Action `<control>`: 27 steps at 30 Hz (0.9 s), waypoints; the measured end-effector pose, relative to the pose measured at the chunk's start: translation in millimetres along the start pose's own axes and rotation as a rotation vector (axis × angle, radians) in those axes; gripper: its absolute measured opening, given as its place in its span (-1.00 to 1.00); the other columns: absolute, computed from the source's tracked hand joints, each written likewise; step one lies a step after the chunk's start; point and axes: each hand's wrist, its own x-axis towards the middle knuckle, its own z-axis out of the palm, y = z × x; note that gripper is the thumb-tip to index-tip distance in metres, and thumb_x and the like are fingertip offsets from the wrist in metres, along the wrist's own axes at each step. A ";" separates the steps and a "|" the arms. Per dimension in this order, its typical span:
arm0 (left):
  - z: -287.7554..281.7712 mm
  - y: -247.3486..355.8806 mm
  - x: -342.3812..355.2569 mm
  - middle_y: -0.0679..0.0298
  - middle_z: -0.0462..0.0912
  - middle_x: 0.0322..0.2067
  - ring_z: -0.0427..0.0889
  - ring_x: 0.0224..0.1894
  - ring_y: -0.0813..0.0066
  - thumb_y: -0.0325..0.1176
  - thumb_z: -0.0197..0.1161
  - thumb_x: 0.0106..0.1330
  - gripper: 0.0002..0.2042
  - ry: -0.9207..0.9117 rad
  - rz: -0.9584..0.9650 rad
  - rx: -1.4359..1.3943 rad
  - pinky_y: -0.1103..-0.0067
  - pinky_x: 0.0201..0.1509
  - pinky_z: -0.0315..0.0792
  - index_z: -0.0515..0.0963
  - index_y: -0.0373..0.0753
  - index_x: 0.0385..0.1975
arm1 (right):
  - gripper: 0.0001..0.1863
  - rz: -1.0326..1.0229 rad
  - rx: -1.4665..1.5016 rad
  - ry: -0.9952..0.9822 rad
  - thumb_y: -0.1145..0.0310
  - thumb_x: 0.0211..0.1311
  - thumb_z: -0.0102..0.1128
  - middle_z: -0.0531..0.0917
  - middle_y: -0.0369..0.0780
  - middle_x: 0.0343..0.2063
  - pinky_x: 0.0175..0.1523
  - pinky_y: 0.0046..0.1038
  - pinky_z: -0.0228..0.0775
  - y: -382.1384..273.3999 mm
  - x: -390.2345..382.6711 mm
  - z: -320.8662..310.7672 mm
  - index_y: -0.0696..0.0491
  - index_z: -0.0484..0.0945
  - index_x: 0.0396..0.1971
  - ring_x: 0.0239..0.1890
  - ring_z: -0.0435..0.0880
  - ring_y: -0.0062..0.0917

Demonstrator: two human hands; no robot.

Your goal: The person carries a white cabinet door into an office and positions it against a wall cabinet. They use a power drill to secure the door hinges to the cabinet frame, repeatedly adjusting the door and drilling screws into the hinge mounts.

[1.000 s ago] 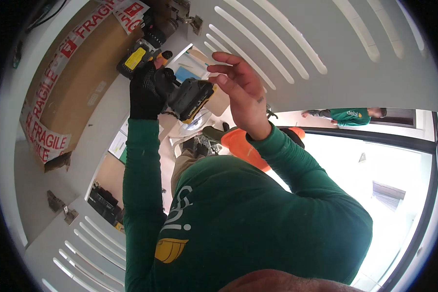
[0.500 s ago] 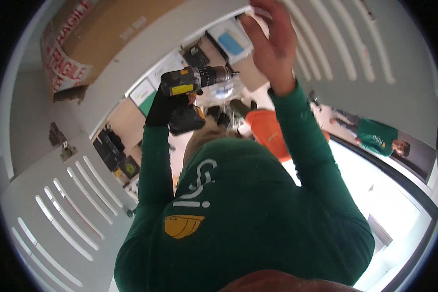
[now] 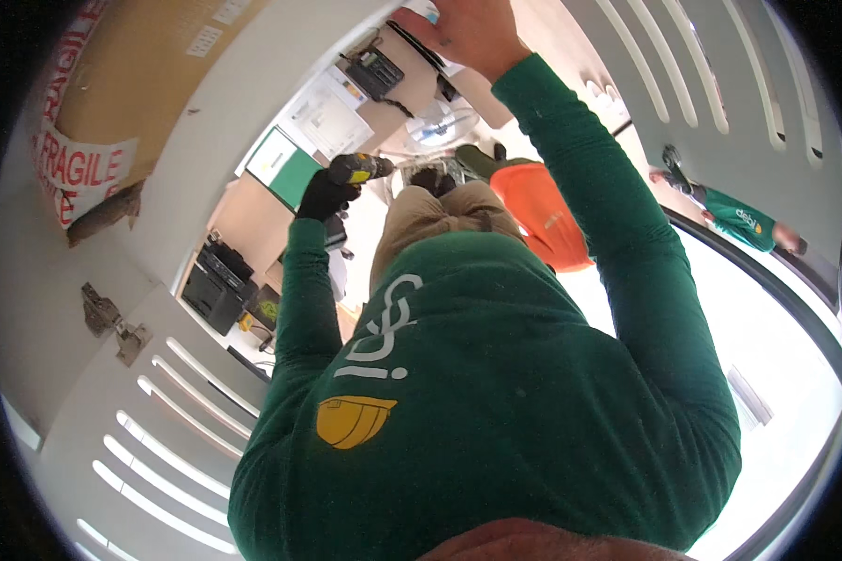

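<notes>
My left hand (image 3: 320, 198), in a black glove, is closed round the grip of a yellow-and-black cordless drill (image 3: 357, 168). The drill is held low on my left, its chuck pointing right. My bare right hand (image 3: 477, 35) is raised at the top of the view, beside the white cabinet's lower edge (image 3: 346, 42). Its thumb stretches away to the left, and the fingertips run out of the picture. Whether it touches the edge I cannot tell.
A cardboard box (image 3: 159, 84) with red-and-white tape sits at upper left. Slotted white doors (image 3: 84, 411) flank me, the left with a metal hinge (image 3: 112, 323). Below are a desk phone (image 3: 374, 73), a fan (image 3: 440, 126) and something orange (image 3: 547, 220). Another person (image 3: 734, 220) stands far right.
My left hand has lowered the drill, which now looks smaller and farther off. My right hand has shifted left and up. The surroundings have shifted with my head.
</notes>
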 end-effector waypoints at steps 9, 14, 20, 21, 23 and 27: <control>-21.6 -20.2 55.0 0.26 0.68 -0.57 0.59 -0.66 0.54 -0.40 0.46 0.01 -0.71 0.048 -0.094 -0.088 0.52 -0.56 0.54 0.68 -0.25 -0.23 | -0.35 0.060 -0.073 0.084 0.30 -0.27 0.44 0.58 -0.40 0.04 0.22 -0.17 0.17 12.3 -8.5 23.3 -0.32 0.63 0.02 0.07 0.44 -0.37; -27.2 -21.7 92.5 0.17 0.69 -0.34 0.62 -0.53 0.55 -0.43 0.31 0.19 -0.57 0.041 -0.029 0.025 0.53 -0.47 0.54 0.50 -0.13 0.11 | -0.43 0.031 -0.064 0.123 0.34 -0.18 0.27 0.59 -0.35 0.00 0.21 -0.16 0.18 14.0 -11.3 28.5 -0.28 0.65 0.00 0.05 0.49 -0.36; -24.5 -58.4 132.9 0.18 0.68 -0.13 0.69 -0.17 0.30 -0.47 0.31 0.16 -0.51 0.252 0.117 0.332 0.43 -0.11 0.59 0.46 -0.11 0.15 | -0.57 -0.016 -0.098 0.176 0.23 -0.03 0.37 0.59 -0.37 -0.04 0.15 -0.28 0.18 20.4 -12.2 34.5 -0.22 0.67 -0.05 0.01 0.51 -0.43; -20.5 -57.0 141.1 0.16 0.67 -0.10 0.69 -0.11 0.25 -0.49 0.32 0.13 -0.49 0.271 0.140 0.404 0.43 -0.06 0.58 0.46 -0.11 0.15 | -0.50 -0.035 -0.094 0.190 0.32 -0.14 0.41 0.60 -0.36 -0.02 0.15 -0.31 0.21 21.3 -12.5 35.3 -0.18 0.68 -0.05 0.00 0.51 -0.41; -15.5 -82.9 148.6 0.13 0.61 0.04 0.61 0.06 0.14 -0.59 0.31 0.03 -0.43 0.302 0.240 0.501 0.35 0.11 0.53 0.48 -0.08 0.13 | -0.51 -0.030 -0.070 0.181 0.34 -0.15 0.41 0.60 -0.36 -0.01 0.16 -0.32 0.20 19.9 -12.2 33.7 -0.17 0.69 -0.06 0.01 0.51 -0.42; -14.1 -94.8 165.8 0.14 0.58 0.10 0.56 0.15 0.11 -0.58 0.29 0.04 -0.40 0.291 0.283 0.400 0.32 0.24 0.47 0.48 -0.02 0.17 | -0.52 -0.008 -0.045 0.166 0.36 -0.16 0.42 0.61 -0.35 -0.01 0.19 -0.32 0.20 20.9 -9.9 32.7 -0.16 0.71 -0.09 0.04 0.51 -0.42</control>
